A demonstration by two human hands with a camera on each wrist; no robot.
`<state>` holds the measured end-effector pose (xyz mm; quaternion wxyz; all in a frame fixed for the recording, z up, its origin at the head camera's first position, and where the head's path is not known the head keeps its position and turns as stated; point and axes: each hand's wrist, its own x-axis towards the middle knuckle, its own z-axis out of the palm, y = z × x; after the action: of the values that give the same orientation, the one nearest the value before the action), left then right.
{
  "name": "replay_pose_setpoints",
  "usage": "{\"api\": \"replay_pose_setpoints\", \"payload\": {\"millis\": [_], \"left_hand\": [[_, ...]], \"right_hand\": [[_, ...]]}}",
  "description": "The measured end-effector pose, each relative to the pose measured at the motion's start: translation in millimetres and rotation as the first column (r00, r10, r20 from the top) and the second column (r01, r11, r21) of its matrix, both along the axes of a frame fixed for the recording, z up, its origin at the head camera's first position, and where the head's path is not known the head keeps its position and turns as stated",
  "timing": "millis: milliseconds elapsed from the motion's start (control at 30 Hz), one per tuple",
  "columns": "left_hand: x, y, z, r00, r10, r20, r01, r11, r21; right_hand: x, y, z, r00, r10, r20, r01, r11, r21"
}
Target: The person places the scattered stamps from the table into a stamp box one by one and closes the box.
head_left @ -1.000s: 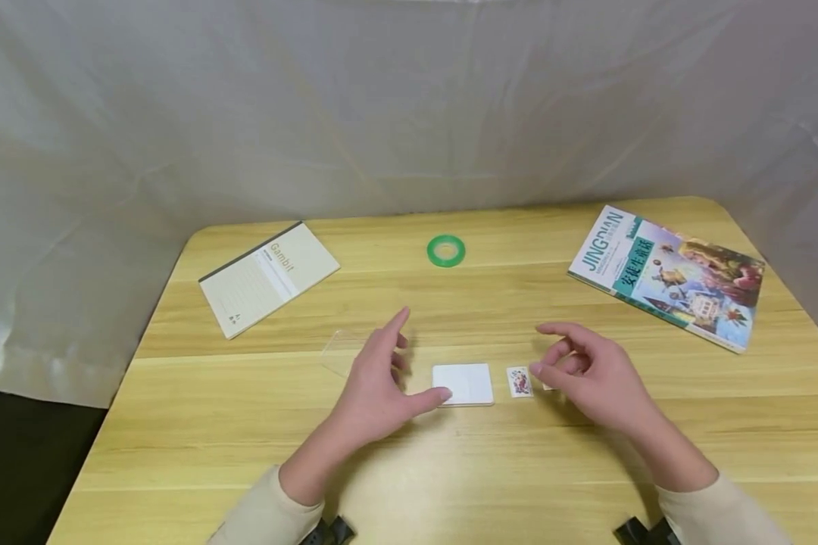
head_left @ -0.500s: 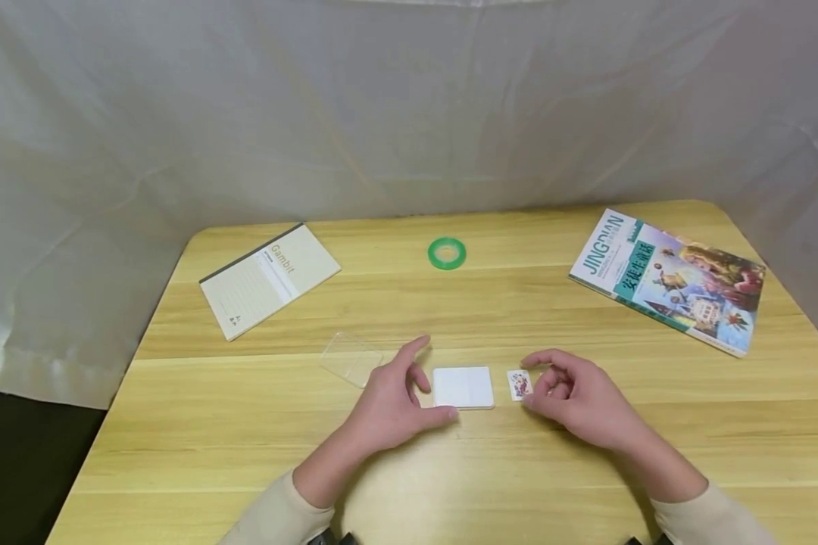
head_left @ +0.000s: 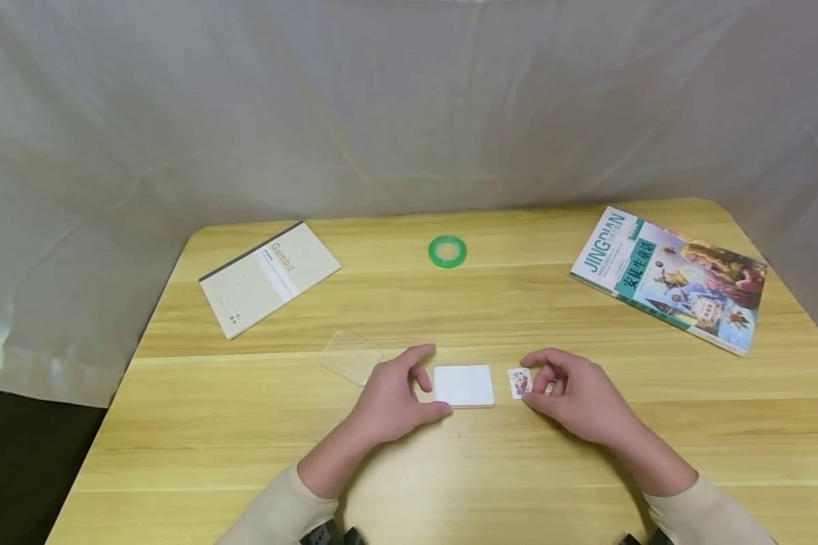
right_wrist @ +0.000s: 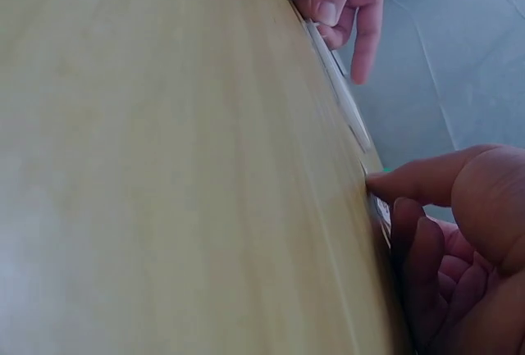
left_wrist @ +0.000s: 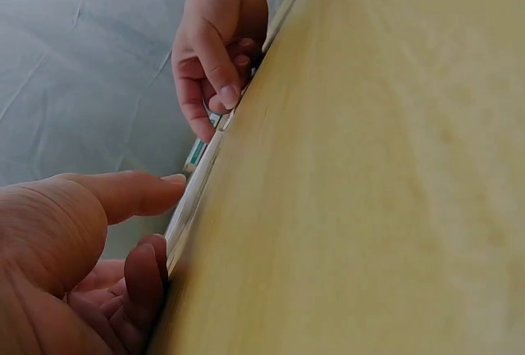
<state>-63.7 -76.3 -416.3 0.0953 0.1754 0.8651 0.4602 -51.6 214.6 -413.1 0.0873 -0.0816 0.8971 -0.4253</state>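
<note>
Apparently, the step in hand is placing the fingers around 2 flat things on the table (head_left: 463,481). The left hand (head_left: 391,401) spans the left end of a white rectangular piece (head_left: 466,386), thumb at its near left corner and forefinger raised towards the far one, relaxed and not visibly pinching. Just right of that piece a small picture card (head_left: 517,383) lies flat on the table; the right hand (head_left: 579,397) has its thumb at the near edge and its forefinger by the far edge, but whether they grip the card I cannot tell. Part of a 2nd patterned piece (head_left: 551,387) shows between that hand's fingers. A clear plate (head_left: 348,356) lies just beyond the left hand. The next move likely calls for a light fingertip hold on thin edges, with the white piece kept from sliding.
</note>
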Motion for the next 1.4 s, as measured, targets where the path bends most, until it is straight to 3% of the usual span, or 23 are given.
{"api": "replay_pose_setpoints", "payload": {"millis": [300,633,867,1100,1400], "left_hand": [[-2.7,2,0.2,1.000,-0.001,0.017,0.002,1.000,-0.025],[-1.7,3,-1.4,1.000,0.000,-0.014,-0.001,0.999,-0.035],[-1.7,3,-1.2,1.000,0.007,-0.015,-0.007,0.999,-0.037],[-1.8,3,-2.7,1.000,0.010,-0.014,-0.011,0.999,-0.032],[-1.9,3,-2.3,1.000,0.007,-0.009,-0.007,1.000,-0.015]], "right_hand": [[-1.8,0,0.4,1.000,0.003,-0.020,-0.003,1.000,0.019],[1.1,0,2.7,0.997,0.014,-0.080,-0.011,0.999,0.037],[2.8,0,3.2,0.997,0.020,-0.075,-0.019,1.000,0.019],[4.8,-3,2.8,0.996,0.009,-0.094,-0.014,0.999,-0.046],[7.5,-10,8.2,1.000,-0.024,0.005,0.024,0.980,-0.197]]}}
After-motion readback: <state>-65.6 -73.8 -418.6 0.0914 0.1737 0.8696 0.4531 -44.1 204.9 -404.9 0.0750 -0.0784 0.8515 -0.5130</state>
